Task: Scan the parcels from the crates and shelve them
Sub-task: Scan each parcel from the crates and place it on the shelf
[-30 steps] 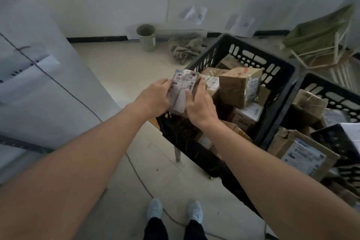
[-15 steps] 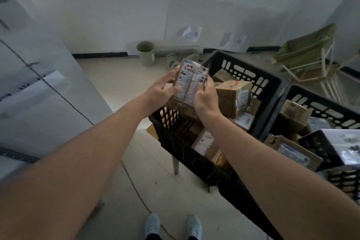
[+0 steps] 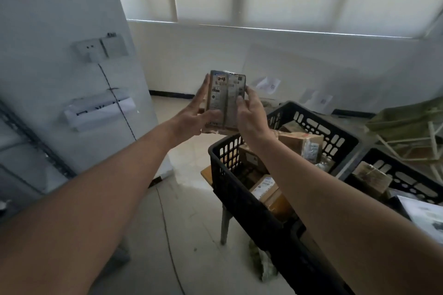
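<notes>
Head view: both hands hold one parcel up at chest height, label side toward the camera, above and just left of the near crate.

Left hand supports the parcel's left edge w/ fingers fairly straight along the side, thumb under the front lower part; looks more like a flat press than a curl, tho the far-side fingers are hidden. Right hand grips the right edge, thumb on the label face, fingers wrapped behind.

Parcel is clear of the crate, not touching it. Label has a red box w/ handwritten marks near the top; print too blurred to read.

Step in hand, my read: parcel picked out and label being checked/presented for scanning. No scanner visible, so can't say if the scan is done.

Next move prob needs: keep label flat and facing whatever reads it, then carry the parcel to a shelf. No shelf clearly in frame.

More boxes wait in the crate, and a 2nd crate sits at right w/ parcels too, so plenty of the job left.
</notes>
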`<state>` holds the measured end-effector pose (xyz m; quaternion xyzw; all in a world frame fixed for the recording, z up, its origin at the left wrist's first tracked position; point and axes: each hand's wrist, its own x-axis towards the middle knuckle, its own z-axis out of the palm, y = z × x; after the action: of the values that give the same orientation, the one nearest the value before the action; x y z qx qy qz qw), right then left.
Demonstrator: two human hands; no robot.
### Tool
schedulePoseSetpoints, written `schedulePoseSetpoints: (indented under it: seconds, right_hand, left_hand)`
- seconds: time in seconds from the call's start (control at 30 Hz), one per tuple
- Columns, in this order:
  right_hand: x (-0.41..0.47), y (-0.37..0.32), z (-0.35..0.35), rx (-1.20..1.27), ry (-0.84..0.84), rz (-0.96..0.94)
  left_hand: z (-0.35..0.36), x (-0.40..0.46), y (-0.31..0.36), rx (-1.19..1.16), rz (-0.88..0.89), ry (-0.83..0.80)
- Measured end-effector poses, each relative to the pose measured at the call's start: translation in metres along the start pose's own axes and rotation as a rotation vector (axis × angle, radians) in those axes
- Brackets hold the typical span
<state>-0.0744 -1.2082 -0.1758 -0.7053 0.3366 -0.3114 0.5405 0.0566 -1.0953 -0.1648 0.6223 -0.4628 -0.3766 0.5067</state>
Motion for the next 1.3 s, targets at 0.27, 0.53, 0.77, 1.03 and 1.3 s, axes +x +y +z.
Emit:
schedulePoseSetpoints:
  seconds: [0.27, 0.53, 0.77, 1.03, 1.3]
  right_hand:
    - [-0.038, -0.041, 0.052, -0.253, -0.137, -0.195]
    - [-0.106, -0.053, 0.153, -0.508, -0.318, -0.394]
    - [-0.192, -0.07, 0.255, -0.708, -0.477, -0.44]
    - [-0.26, -0.084, 0.362, -0.798, -0.66, -0.558]
    - [-0.268, -0.073, 0.48, -0.767, -0.819, -0.593]
  left_hand:
    - [-0.048, -0.09, -0.007, 0.013, 0.038, 0.179]
    - [-0.109, -0.228, -0.033, 0.033, -0.017, 0.392]
    - [-0.159, -0.38, -0.059, 0.142, -0.108, 0.502]
    - [-0.21, -0.509, -0.094, 0.208, -0.203, 0.642]
    - [-0.278, -0.568, -0.134, 0.237, -0.323, 0.765]
